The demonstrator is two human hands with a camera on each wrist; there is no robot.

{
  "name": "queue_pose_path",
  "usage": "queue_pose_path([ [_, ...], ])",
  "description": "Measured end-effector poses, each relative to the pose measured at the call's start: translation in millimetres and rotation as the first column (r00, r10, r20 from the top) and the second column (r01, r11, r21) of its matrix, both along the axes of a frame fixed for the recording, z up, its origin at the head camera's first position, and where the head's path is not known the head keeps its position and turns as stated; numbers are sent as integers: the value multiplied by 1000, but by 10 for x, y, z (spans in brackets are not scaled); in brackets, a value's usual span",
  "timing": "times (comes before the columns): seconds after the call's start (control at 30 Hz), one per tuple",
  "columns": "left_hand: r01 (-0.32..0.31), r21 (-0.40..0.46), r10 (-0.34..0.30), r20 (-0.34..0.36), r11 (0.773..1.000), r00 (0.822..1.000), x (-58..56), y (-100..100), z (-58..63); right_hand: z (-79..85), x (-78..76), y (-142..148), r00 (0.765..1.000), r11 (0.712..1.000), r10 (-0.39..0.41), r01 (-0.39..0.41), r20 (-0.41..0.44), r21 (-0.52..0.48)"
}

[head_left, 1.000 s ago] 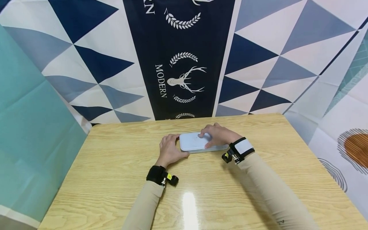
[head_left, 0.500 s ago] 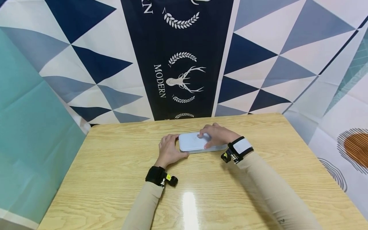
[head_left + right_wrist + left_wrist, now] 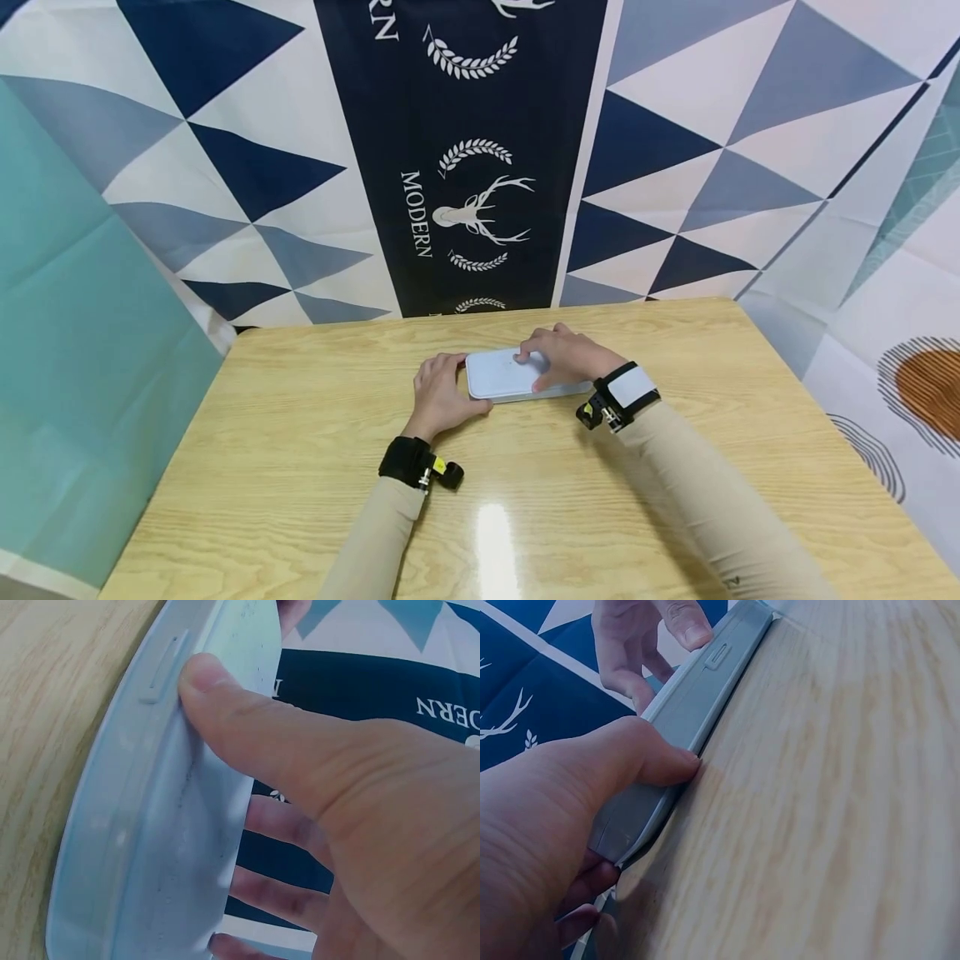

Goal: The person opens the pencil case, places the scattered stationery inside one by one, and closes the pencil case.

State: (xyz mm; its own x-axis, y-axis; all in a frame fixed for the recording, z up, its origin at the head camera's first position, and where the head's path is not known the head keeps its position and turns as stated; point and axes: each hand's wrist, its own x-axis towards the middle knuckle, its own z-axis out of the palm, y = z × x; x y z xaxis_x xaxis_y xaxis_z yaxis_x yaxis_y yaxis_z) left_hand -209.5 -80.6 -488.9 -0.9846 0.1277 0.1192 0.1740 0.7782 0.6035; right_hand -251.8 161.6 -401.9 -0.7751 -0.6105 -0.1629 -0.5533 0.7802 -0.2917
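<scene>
A pale blue, flat, oblong case (image 3: 491, 375) with rounded corners lies on the wooden table near its far edge. My left hand (image 3: 438, 400) grips the case's left end, thumb on the near side and fingers round the end toward the back. Over the right half, my right hand (image 3: 573, 357) spans the lid, its thumb at the near top edge and its curled fingers toward the far edge. A small raised catch (image 3: 165, 667) shows on the near side beside the right thumb. The lid looks down on the case, with a seam along the side.
The wooden table (image 3: 300, 492) reaches back to a patterned cloth wall (image 3: 480, 167) just behind the case. A teal cloth (image 3: 90, 333) hangs at the left, and a white patterned one (image 3: 885, 367) borders the right side.
</scene>
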Motion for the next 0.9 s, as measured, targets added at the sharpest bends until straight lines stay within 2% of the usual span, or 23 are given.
queue_pose_path([
  [0.27,4,5,-4,-8,1000,1000,-50,23,63,33,-39,13,1000,1000,-20,20,7,2],
  [0.53,10,-7,-10,8,1000,1000,-64,38,37,34,-48,44,1000,1000,-3,3,22,4],
  [0.77,16,3,-16,10,1000,1000,-72,77,60,63,-59,82,999,1000,-30,29,34,9],
  [0.9,22,-2,-22,4,1000,1000,-74,89,63,49,-49,104,1000,1000,-27,27,8,-5],
])
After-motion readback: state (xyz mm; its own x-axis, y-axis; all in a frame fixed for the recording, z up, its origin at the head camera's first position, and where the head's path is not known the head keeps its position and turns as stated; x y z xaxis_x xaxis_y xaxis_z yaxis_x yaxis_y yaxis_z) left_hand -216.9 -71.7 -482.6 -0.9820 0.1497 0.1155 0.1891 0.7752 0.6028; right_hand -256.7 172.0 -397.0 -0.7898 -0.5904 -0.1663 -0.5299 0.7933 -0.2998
